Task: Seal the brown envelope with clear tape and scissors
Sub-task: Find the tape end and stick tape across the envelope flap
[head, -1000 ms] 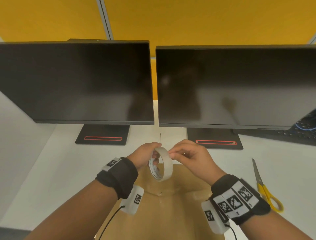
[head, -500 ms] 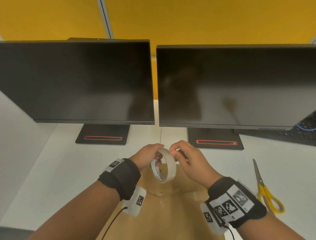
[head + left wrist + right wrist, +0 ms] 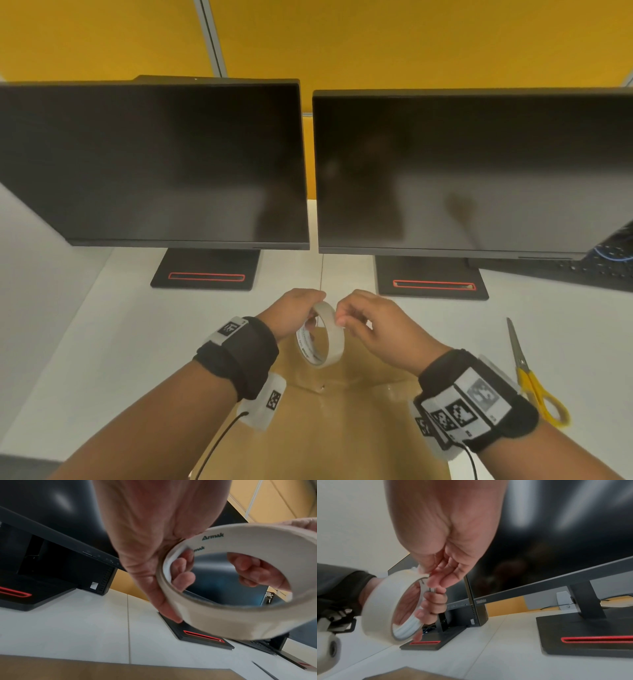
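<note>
The left hand [image 3: 294,313] grips a cream tape roll [image 3: 325,337] through its core; the right hand [image 3: 373,325] pinches its rim above the flat brown envelope [image 3: 342,428].

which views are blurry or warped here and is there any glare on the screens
Head view: sharp, but wide-angle bowing bends the two black monitors and faint reflections show on them. Left wrist view: the white roll of tape smears at its lower right edge. Right wrist view: softest; the right hand is blurred, and pale glare streaks cross the dark screen.
</note>
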A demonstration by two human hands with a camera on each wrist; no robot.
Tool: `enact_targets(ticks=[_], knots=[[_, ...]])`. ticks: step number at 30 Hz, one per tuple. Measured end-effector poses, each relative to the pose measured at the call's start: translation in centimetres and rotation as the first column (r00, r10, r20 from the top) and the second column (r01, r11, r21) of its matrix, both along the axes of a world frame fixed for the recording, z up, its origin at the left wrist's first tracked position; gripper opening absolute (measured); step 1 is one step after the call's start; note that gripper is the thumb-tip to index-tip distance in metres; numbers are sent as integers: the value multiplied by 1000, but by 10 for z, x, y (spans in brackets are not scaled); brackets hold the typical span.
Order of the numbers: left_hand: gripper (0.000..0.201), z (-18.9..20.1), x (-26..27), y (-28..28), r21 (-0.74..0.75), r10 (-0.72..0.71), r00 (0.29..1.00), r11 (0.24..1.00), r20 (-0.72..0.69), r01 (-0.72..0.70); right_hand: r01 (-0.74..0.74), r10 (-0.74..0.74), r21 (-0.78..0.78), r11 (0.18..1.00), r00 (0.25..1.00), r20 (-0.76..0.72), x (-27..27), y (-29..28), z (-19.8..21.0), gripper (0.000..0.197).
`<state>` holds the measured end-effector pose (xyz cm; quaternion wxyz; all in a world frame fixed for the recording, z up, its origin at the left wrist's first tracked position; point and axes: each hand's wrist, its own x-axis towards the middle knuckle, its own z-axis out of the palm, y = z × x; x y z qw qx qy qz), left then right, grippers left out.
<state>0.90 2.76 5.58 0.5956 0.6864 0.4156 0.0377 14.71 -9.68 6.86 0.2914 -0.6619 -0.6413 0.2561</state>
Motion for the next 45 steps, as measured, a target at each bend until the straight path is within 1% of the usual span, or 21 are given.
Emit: enact_targets(ticks=[2, 3, 5, 7, 10, 11, 15, 19, 25, 28, 32, 34, 35, 37, 38, 39, 40, 41, 42, 43, 45], knots=[[46, -2, -1, 0, 14, 12, 1000, 1000, -4, -12, 52, -51, 8, 999, 997, -53, -5, -2, -6, 6], [46, -3, -2, 0, 18, 27, 1000, 999, 5, -27, 116, -115, -7, 993, 979, -168, -7, -3, -7, 3], [46, -3, -2, 1, 29, 64, 997, 997, 31, -65, 217, -228, -77, 973, 870, -437, -10, -3, -10, 5], [45, -2, 0, 2, 53, 84, 995, 995, 61, -88, 233, -277, -151, 961, 765, -582, -11, -1, -12, 9], [41, 1, 2, 2, 121, 71, 990, 989, 118, -85, 109, -297, -286, 952, 550, -780, -9, 5, -12, 21], [39, 2, 2, 1, 137, 60, 989, 988, 135, -78, 47, -286, -306, 951, 514, -809, -8, 7, -11, 28], [34, 5, 3, -4, 170, -15, 986, 985, 168, -14, -128, -187, -289, 949, 512, -839, -8, 7, -10, 44], [36, 6, 3, -6, 172, -81, 981, 984, 174, 51, -150, -125, -243, 958, 547, -828, -8, 5, -9, 38], [37, 6, 0, -6, 196, -127, 976, 976, 177, 92, -163, -102, -237, 958, 580, -808, -9, 4, -6, 33], [37, 3, -1, -7, 188, -130, 973, 978, 190, 94, -155, -115, -251, 956, 586, -802, -9, 4, -8, 34], [36, -5, -4, -9, 210, -161, 969, 970, 187, 121, -107, -146, -284, 953, 658, -738, -8, 4, -15, 36], [42, -14, -8, -8, 238, -139, 974, 967, 179, 94, -57, -177, -285, 957, 663, -727, -7, 5, -15, 28], [46, -19, -9, -7, 234, -78, 980, 972, 181, 34, 3, -221, -291, 957, 659, -719, -6, 6, -15, 20], [46, -33, -14, -5, 262, 26, 996, 964, 82, -47, 98, -313, -324, 941, 617, -722, -2, 10, -14, 14], [43, -41, -18, -3, 302, 8, 998, 953, -67, 12, 95, -320, -332, 939, 602, -732, 0, 11, -14, 15], [42, -50, -23, -2, 318, -69, 961, 935, -268, 155, 77, -305, -325, 943, 593, -745, 1, 11, -13, 14], [45, -59, -29, -2, 274, -172, 873, 906, -457, 322, 58, -282, -305, 951, 575, -768, 2, 11, -15, 15], [51, -66, -34, -2, 207, -259, 768, 868, -586, 451, 45, -266, -289, 956, 550, -792, 2, 10, -15, 21], [58, -71, -39, -4, 166, -312, 693, 831, -650, 530, 42, -266, -288, 957, 526, -808, 3, 8, -15, 28], [65, -74, -43, -5, 164, -332, 669, 809, -665, 564, 44, -269, -289, 956, 512, -815, 4, 7, -17, 33], [72, -78, -46, -7, 218, -319, 693, 793, -647, 569, 49, -260, -274, 960, 510, -820, 5, 6, -18, 33]])
